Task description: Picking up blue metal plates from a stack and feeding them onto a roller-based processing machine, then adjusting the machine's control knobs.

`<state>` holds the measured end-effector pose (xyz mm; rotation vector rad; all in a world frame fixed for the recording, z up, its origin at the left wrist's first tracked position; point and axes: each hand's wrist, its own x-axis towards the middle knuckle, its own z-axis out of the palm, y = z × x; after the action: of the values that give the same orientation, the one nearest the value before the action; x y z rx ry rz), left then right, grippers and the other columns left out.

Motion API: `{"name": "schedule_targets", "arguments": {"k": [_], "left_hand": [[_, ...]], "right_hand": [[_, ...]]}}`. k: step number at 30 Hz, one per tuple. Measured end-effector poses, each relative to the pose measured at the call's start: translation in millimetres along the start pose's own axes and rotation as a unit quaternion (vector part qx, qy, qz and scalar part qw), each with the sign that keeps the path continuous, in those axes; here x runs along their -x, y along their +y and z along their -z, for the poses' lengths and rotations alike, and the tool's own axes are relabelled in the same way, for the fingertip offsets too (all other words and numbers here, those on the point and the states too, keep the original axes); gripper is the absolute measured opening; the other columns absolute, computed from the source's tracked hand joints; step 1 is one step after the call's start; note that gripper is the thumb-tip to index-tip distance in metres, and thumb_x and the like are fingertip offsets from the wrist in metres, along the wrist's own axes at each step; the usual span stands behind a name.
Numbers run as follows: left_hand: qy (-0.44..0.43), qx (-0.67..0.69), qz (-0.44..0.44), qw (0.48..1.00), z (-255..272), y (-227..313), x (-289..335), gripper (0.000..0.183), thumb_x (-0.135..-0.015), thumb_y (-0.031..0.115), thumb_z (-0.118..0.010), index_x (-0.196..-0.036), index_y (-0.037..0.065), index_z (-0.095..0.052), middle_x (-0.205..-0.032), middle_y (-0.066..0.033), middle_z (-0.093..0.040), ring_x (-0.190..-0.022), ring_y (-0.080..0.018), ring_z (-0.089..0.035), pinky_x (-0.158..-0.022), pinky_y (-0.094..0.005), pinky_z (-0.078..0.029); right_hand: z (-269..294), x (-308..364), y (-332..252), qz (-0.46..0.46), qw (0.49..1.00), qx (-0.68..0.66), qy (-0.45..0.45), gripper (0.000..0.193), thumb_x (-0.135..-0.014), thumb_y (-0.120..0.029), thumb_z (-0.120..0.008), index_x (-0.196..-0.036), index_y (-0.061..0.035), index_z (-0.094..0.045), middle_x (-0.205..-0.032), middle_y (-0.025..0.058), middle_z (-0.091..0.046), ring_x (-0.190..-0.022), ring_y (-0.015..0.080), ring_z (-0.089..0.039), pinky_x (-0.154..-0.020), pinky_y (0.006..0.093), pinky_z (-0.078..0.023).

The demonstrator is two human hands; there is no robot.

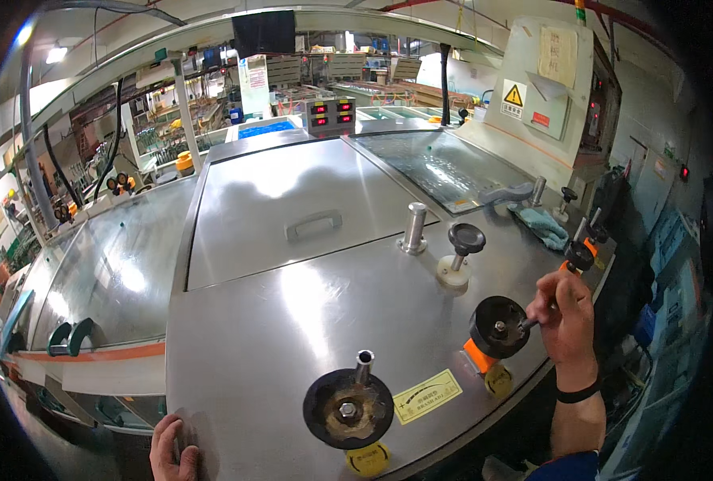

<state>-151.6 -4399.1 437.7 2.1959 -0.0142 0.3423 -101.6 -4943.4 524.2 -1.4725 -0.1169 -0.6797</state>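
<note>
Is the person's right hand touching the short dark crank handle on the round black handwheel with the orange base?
Touching: the head view shows the right hand curled around the crank handle, which juts from the handwheel with no visible gap.

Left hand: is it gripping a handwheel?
No, the left hand is at the edge of the steel top, apart from the nearest handwheel.

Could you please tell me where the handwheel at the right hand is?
In the head view, the handwheel is right of centre on the metal machine top, directly left of the right hand and just above an orange block.
</note>
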Motion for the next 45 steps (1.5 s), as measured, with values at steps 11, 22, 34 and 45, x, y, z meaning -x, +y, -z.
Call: {"name": "schedule_targets", "arguments": {"k": [11, 22, 34, 45], "left_hand": [[-0.016, -0.051, -0.03, 0.998, 3, 10, -11, 0.039, -0.089, 0.004, -0.059, -0.127, -0.005, -0.059, -0.137, -0.0205, -0.057, -0.131, -0.0347, -0.051, -0.11, -0.0401, -0.039], [-0.026, -0.022, -0.013, 0.999, 4, 7, -11, 0.039, -0.09, 0.0, -0.058, -0.128, -0.004, -0.059, -0.139, -0.0186, -0.054, -0.132, -0.0323, -0.05, -0.11, -0.0388, -0.039], [-0.026, -0.016, -0.023, 0.999, 4, 14, -11, 0.037, -0.089, 0.002, -0.059, -0.126, -0.004, -0.06, -0.139, -0.02, -0.055, -0.13, -0.0348, -0.051, -0.11, -0.0398, -0.04], [-0.024, 0.012, -0.034, 0.999, 2, 7, -10, 0.037, -0.09, 0.001, -0.058, -0.126, -0.005, -0.059, -0.138, -0.0195, -0.054, -0.13, -0.0332, -0.051, -0.109, -0.0384, -0.041]], "right_hand": [[-75, -50, 13, -0.116, 0.987, 0.105, -0.035, 0.035, -0.098, -0.026, -0.06, -0.072, -0.0041, -0.056, -0.056, -0.0026, -0.044, -0.046, 0.0071, -0.045, -0.042, 0.0252, -0.036], [-24, -4, -8, -0.081, 0.996, -0.032, 0.036, 0.032, -0.096, -0.021, -0.062, -0.069, -0.0052, -0.056, -0.046, -0.0027, -0.035, -0.035, 0.0084, -0.033, -0.036, 0.0269, -0.035], [-23, 18, -8, -0.012, 1.0, 0.0, 0.018, 0.024, -0.094, -0.028, -0.067, -0.098, -0.0039, -0.063, -0.08, 0.0056, -0.061, -0.07, 0.016, -0.061, -0.072, 0.0322, -0.052], [-29, 21, -13, -0.001, 1.0, 0.005, 0.005, 0.022, -0.094, -0.024, -0.064, -0.101, -0.0032, -0.063, -0.093, 0.0068, -0.064, -0.088, 0.0179, -0.064, -0.082, 0.0322, -0.052]]}}
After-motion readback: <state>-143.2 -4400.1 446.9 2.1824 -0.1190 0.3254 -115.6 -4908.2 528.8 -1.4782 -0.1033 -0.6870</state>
